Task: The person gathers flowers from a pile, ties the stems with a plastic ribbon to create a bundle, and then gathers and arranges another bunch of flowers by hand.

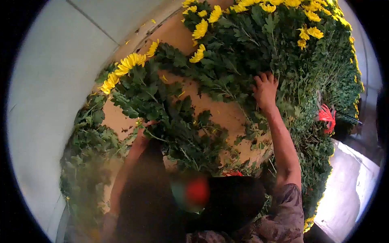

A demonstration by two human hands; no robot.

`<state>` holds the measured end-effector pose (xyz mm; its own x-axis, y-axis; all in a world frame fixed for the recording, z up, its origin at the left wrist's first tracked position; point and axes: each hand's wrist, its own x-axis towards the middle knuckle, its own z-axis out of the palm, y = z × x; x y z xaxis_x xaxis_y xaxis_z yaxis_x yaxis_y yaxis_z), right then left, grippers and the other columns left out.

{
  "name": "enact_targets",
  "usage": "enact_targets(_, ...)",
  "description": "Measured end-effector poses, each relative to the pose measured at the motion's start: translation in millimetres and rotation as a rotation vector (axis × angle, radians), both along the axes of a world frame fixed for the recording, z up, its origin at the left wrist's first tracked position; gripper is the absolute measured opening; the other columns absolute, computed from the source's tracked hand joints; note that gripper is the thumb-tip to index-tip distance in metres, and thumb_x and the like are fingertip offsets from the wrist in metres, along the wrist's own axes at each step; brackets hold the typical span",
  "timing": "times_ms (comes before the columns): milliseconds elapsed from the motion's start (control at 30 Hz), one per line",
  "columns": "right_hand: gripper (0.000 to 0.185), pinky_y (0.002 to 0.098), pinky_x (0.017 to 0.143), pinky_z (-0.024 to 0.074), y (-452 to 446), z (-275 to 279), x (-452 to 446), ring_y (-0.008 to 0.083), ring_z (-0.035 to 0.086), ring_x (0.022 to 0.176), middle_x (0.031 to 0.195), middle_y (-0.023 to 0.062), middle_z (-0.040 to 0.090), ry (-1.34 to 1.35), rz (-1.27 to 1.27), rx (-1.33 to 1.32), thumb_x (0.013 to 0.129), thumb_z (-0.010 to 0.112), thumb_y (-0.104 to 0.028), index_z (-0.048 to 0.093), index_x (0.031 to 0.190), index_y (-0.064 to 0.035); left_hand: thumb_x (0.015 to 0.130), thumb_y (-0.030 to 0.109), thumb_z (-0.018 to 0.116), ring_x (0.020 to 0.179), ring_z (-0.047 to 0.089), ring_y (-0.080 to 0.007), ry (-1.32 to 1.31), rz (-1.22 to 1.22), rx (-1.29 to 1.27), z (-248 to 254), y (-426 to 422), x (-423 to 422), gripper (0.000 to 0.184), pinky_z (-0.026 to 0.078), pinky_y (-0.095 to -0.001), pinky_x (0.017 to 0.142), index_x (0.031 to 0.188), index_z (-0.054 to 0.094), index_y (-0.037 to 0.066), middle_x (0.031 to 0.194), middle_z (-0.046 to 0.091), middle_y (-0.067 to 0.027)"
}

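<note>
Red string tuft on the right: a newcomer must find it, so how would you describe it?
Find the big heap of yellow chrysanthemums. Among its stems, right of the right hand, is the bright red string tuft. The other red scrap, lower and further left, shows much smaller.

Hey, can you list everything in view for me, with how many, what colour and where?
Flower heap: one, yellow and green, upper centre to right edge
Near bunch: one, yellow and green, left of centre
Leafy stems: many, green, left
Loose petals: several, yellow, scattered
Red strips: two clusters, red, right and lower centre
Base surface: one, tan, beneath the plants
Tiles: several, pale, left
Bright panel: one, whitish, lower right
Blurred patch: one, red and green, bottom centre, unidentifiable
Legs: two, dark, bottom
Hands: two; left partly hidden at near bunch, right on heap
</note>
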<state>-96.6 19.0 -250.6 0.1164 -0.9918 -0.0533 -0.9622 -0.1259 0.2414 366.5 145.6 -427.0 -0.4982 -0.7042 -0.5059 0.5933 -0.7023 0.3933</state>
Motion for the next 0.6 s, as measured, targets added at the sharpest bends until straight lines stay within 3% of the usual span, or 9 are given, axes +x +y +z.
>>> enact_targets(67, 0.038, 0.0434, 0.089, 0.0427, 1, -1, 9, 0.0356, 0.052, 0.106, 0.107, 0.0093, 0.060, 0.027, 0.077, -0.085, 0.074, 0.069, -0.011, 0.056, 0.110, -0.0105, 0.089, 0.006, 0.056, 0.105, 0.057, -0.0219, 0.286, 0.092, -0.111, -9, 3, -2, 0.032, 0.050, -0.0349, 0.086, 0.120, 0.049, 0.005, 0.120, 0.055, -0.0084)
enact_targets(100, 0.038, 0.0434, 0.089, 0.0427, 5, -1, 15, 0.0356, 0.052, 0.106, 0.107, 0.0093, 0.060, 0.022, 0.082, -0.086, 0.074, 0.069, -0.011, 0.056, 0.110, -0.0105, 0.089, 0.006, 0.057, 0.106, 0.056, -0.0215, 0.056, 0.022, -0.014, -10, 7, 7, 0.031, 0.050, -0.0361, 0.086, 0.119, 0.049, 0.005, 0.122, 0.053, -0.0085)
enact_targets(133, 0.038, 0.0418, 0.081, 0.0460, 8, 7, 28, 0.0354, 0.056, 0.097, 0.101, 0.0098, 0.061, -0.252, -0.073, -0.041, 0.075, 0.066, -0.008, 0.056, 0.111, -0.0104, 0.089, 0.007, 0.057, 0.107, 0.056, -0.0214, -0.051, -0.016, 0.024, -18, 10, 12, 0.031, 0.051, -0.0367, 0.086, 0.119, 0.049, 0.005, 0.123, 0.053, -0.0086)
enact_targets(200, 0.037, 0.0417, 0.064, 0.0499, 11, 36, 62, 0.0398, 0.062, 0.079, 0.089, 0.0161, 0.064, -0.460, -0.038, -0.149, 0.075, 0.059, -0.001, 0.053, 0.111, -0.0091, 0.089, 0.008, 0.057, 0.107, 0.056, -0.0212, -0.186, -0.061, 0.077, -21, 8, 15, 0.030, 0.051, -0.0371, 0.087, 0.118, 0.049, 0.004, 0.123, 0.053, -0.0088)
enact_targets(233, 0.038, 0.0436, 0.069, 0.0488, 15, 45, 80, 0.0425, 0.059, 0.088, 0.095, 0.0201, 0.063, -0.499, -0.168, -0.010, 0.075, 0.058, 0.002, 0.051, 0.111, -0.0086, 0.089, 0.009, 0.057, 0.107, 0.056, -0.0212, -0.202, -0.061, 0.069, -16, 2, 14, 0.029, 0.050, -0.0369, 0.088, 0.117, 0.050, 0.004, 0.123, 0.053, -0.0090)
enact_targets(367, 0.029, 0.0439, 0.067, 0.0474, 28, 45, 121, 0.0420, 0.060, 0.083, 0.088, 0.0205, 0.062, -0.726, -0.157, 0.148, 0.084, 0.056, -0.003, 0.049, 0.112, -0.0055, 0.090, 0.012, 0.057, 0.108, 0.056, -0.0213, -0.244, -0.071, 0.011, 6, 2, 4, 0.028, 0.049, -0.0362, 0.090, 0.116, 0.053, 0.002, 0.120, 0.055, -0.0097)
enact_targets(433, 0.026, 0.0436, 0.065, 0.0473, 25, 30, 131, 0.0403, 0.060, 0.077, 0.080, 0.0208, 0.060, -0.850, -0.477, 0.344, 0.090, 0.055, -0.009, 0.048, 0.115, -0.0032, 0.090, 0.013, 0.056, 0.108, 0.056, -0.0213, -0.281, -0.076, -0.017, 12, 7, 3, 0.028, 0.049, -0.0358, 0.091, 0.115, 0.055, 0.001, 0.119, 0.057, -0.0101)
enact_targets(600, 0.033, 0.0450, 0.072, 0.0460, 31, -69, 126, 0.0371, 0.058, 0.089, 0.094, 0.0190, 0.060, -0.779, -0.312, 0.113, 0.092, 0.056, -0.015, 0.047, 0.121, -0.0015, 0.090, 0.017, 0.056, 0.108, 0.057, -0.0214, -0.533, -0.155, -0.139, 22, 5, 5, 0.029, 0.048, -0.0350, 0.094, 0.113, 0.059, -0.002, 0.115, 0.059, -0.0110)
